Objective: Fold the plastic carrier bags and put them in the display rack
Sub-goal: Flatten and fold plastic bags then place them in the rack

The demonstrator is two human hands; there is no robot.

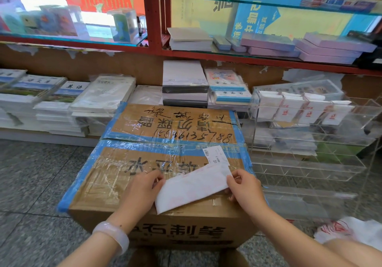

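Note:
A white plastic carrier bag (192,188) with faint red print lies folded into a narrow strip on top of a taped cardboard box (132,163). My left hand (142,190) pinches the strip's left edge. My right hand (244,186) pinches its right end. The clear acrylic display rack (310,163) stands to the right of the box. Its top row holds several folded white bags (289,109) with red print. The lower compartments look empty.
More loose white bags with red print (349,231) lie on the floor at the lower right. Stacks of books and paper (82,101) stand behind the box. Red shelving (153,14) with glass boards rises above. Grey speckled floor (33,173) spreads left.

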